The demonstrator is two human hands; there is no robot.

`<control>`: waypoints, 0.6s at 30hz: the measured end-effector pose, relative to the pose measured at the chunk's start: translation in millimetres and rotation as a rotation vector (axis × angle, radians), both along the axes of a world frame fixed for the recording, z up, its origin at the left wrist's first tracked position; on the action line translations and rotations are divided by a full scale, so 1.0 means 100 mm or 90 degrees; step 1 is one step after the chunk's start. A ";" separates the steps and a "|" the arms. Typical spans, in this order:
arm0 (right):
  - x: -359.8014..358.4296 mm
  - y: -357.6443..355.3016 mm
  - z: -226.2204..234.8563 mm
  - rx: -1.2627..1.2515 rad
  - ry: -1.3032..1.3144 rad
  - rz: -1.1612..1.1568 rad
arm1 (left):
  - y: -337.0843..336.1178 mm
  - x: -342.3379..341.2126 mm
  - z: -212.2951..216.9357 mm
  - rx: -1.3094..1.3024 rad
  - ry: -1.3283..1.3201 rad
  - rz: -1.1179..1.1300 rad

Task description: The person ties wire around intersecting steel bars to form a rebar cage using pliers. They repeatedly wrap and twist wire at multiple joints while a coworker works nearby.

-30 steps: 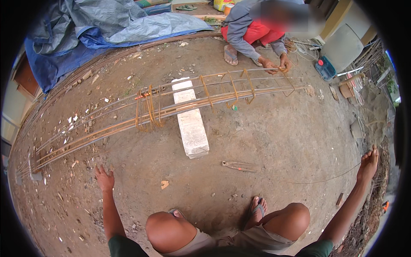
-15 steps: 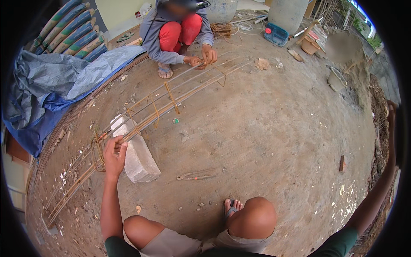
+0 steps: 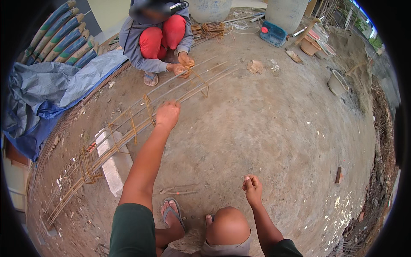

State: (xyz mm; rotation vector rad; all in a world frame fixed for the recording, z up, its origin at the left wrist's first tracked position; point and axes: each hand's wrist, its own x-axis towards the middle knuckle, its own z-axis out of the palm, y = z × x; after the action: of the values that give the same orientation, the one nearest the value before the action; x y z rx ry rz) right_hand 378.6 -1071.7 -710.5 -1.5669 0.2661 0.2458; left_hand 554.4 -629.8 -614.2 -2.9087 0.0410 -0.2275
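A long cage of thin steel bars (image 3: 112, 147) runs from the lower left to the far middle, with rusty square wire stirrups (image 3: 147, 107) around it. My left hand (image 3: 168, 115) is closed around the near bars, right of the bunched stirrups. In front of my knee, my right hand (image 3: 252, 188) hangs above the ground with its fingers pinched together; whatever they may hold cannot be made out. Across the cage a squatting co-worker's hands (image 3: 183, 67) hold the far bar by a stirrup. Beneath the bars lies a pale block (image 3: 114, 171). Steel pincers (image 3: 180, 189) rest on the ground near my foot.
A blue tarp (image 3: 55, 92) and stacked sacks (image 3: 60, 36) stand at the far left. At the back are a coil of rusty wire (image 3: 209, 30), a blue jerrycan (image 3: 274, 35) and buckets (image 3: 337, 83). A small brick piece (image 3: 339, 174) lies at the right.
My left hand has moved forward and right along the bars. My right hand has come in from the far right edge to before my knee. My left foot now shows.
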 end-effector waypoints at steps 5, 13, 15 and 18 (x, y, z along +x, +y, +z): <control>0.43 0.25 0.30 -0.085 -0.129 0.179 | 0.05 0.25 -0.29 0.018 -0.035 -0.014; 0.90 0.11 0.70 -0.292 -0.162 0.161 | 0.12 0.39 -0.13 -0.211 0.033 -0.037; 0.97 0.22 0.85 -0.313 -0.142 0.151 | 0.24 0.36 -0.19 -0.303 0.060 -0.033; 1.13 0.44 1.13 -0.331 -0.087 0.156 | 0.27 0.32 -0.27 -0.514 0.191 0.006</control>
State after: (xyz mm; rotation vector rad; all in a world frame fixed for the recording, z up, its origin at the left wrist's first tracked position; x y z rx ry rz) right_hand 491.4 -1027.4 -597.2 -2.1255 0.0267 0.2722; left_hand 586.7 -602.7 -641.0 -3.7156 -0.0231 0.2686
